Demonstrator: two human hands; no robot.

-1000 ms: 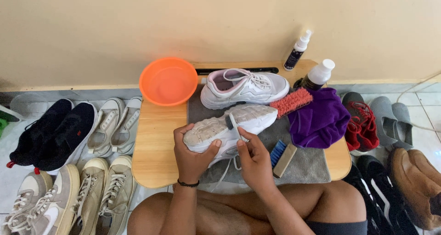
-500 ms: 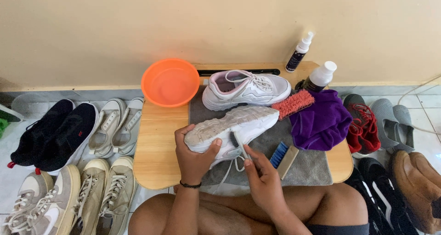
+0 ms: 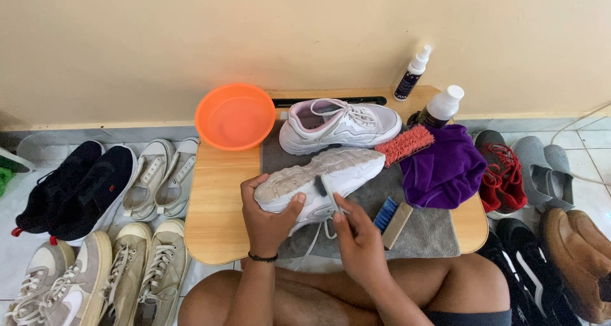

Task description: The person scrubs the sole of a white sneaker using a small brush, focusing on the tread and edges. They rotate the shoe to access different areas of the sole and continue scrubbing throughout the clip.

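That white sneaker (image 3: 318, 183) lies sole-up over the grey mat (image 3: 426, 233) on the tabletop (image 3: 216, 205), left hand (image 3: 270, 214) clamped round its heel, right hand (image 3: 359, 246) pinching a small brush (image 3: 328, 189); looks light, soft upper, so I'd hold the stiff sole.

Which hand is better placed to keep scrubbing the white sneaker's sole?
Probably the right hand: it holds a small brush against the sole of the white sneaker. The left hand grips the sneaker's heel end, steadying it on its side.
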